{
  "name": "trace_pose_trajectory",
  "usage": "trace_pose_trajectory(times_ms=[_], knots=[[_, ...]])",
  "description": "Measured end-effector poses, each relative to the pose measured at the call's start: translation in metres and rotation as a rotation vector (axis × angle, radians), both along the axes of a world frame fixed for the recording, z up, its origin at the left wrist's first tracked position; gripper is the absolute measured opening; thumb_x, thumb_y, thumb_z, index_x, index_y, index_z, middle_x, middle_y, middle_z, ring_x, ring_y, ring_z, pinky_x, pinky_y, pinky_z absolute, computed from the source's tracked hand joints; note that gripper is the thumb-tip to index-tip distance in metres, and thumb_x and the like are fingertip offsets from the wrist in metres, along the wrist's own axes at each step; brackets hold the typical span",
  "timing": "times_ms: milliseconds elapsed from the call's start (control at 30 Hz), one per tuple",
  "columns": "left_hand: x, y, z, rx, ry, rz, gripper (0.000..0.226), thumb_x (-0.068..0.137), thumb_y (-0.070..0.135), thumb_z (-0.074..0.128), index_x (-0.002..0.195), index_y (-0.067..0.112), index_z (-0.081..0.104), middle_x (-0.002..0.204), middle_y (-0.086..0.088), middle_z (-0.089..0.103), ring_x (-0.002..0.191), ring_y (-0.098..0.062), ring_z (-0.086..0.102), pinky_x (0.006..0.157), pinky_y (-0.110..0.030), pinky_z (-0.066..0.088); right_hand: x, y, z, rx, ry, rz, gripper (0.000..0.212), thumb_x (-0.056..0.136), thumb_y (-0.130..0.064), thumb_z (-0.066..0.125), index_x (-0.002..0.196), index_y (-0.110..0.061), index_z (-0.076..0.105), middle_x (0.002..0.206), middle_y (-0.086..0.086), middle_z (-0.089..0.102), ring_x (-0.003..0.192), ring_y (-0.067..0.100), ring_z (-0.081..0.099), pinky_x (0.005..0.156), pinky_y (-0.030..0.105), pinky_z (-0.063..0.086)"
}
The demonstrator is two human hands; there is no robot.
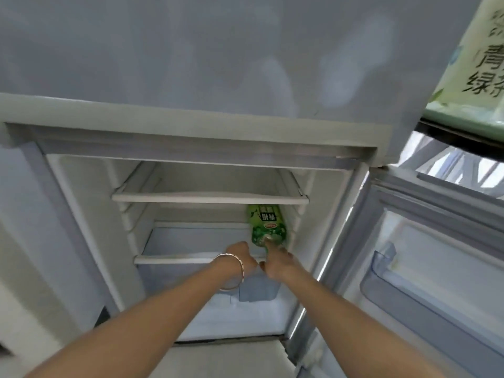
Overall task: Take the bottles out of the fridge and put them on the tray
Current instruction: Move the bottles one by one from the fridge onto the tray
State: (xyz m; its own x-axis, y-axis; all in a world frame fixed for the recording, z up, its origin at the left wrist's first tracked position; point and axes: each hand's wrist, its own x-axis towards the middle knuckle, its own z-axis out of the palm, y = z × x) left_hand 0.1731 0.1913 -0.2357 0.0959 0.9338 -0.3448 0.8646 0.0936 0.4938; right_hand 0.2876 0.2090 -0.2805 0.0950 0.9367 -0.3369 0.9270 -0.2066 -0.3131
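Right hand [276, 264] grips bottle [266, 225] by its neck; left hand [241, 257] curls closed on nothing beside it.
Draw the bottle straight back over the shelf [174, 260] edge below the grip, clear of the wall just right.

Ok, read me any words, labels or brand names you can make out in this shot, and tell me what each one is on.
"青" and "绿", large dark characters cut off by the frame edge, on the pale green package at top right.
"青" possibly, white characters on a dark panel, seen upside down on the green bottle; too blurred to be sure.
Small red oval logo on the same bottle: unreadable.
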Motion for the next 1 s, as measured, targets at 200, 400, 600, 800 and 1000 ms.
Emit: trace_pose_trajectory(times_ms=[200, 400, 600, 800, 1000], knots=[[-0.02, 0.011, -0.018, -0.019, -0.062, 0.069, 0.049, 0.088, 0.014, 0.053, 0.136, 0.013, 0.045, 0.135, -0.009, 0.053, 0.119, -0.025, 0.057, 0.09, -0.023, 0.046, -0.005, 0.009, -0.018, 0.112, -0.075, 0.016, 0.048, 0.094, -0.026, 0.05, 0.141, -0.024, 0.039, 0.139, 0.012, 0.047, 0.123, 0.03, 0.05, 0.099, 0.031, 0.04], [-0.04, 0.005, -0.022, 0.032, -0.052, 0.118, 0.052, 0.087, 0.012, 0.052, 0.138, 0.014, 0.043, 0.133, -0.01, 0.055, 0.117, -0.025, 0.058, 0.085, -0.02, 0.045, -0.019, -0.013, -0.011, 0.346, -0.367, 0.123, 0.048, 0.091, -0.002, 0.05, 0.137, -0.014, 0.039, 0.127, 0.018, 0.052, 0.109, 0.031, 0.059, 0.076, 0.036, 0.048], [-0.041, -0.011, 0.006, 0.026, -0.045, 0.193, 0.056, 0.086, 0.012, 0.054, 0.14, 0.012, 0.04, 0.133, -0.01, 0.054, 0.119, -0.025, 0.056, 0.093, -0.025, 0.046, -0.026, -0.023, 0.051, 0.603, -0.409, 0.176, 0.037, 0.077, 0.002, 0.056, 0.113, -0.006, 0.061, 0.096, 0.015, 0.068, 0.084, 0.029, 0.067, 0.059, 0.029, 0.037], [-0.036, -0.033, 0.052, 0.011, -0.095, 0.175, 0.077, 0.081, 0.014, 0.067, 0.148, 0.013, 0.028, 0.144, -0.007, 0.044, 0.121, -0.026, 0.055, 0.079, -0.021, 0.041, -0.021, -0.055, 0.104, 0.51, -0.281, 0.285, 0.035, 0.089, -0.006, 0.054, 0.123, -0.005, 0.049, 0.116, 0.02, 0.058, 0.104, 0.035, 0.06, 0.077, 0.037, 0.047], [-0.008, -0.079, 0.1, 0.119, -0.015, -0.04, 0.088, 0.072, 0.027, 0.078, 0.142, 0.015, 0.027, 0.139, -0.003, 0.05, 0.124, -0.02, 0.052, 0.101, -0.023, 0.042, -0.007, -0.106, 0.166, 0.405, -0.173, 0.466, 0.035, 0.082, -0.009, 0.062, 0.115, -0.012, 0.051, 0.115, 0.017, 0.061, 0.105, 0.036, 0.058, 0.071, 0.035, 0.039]])
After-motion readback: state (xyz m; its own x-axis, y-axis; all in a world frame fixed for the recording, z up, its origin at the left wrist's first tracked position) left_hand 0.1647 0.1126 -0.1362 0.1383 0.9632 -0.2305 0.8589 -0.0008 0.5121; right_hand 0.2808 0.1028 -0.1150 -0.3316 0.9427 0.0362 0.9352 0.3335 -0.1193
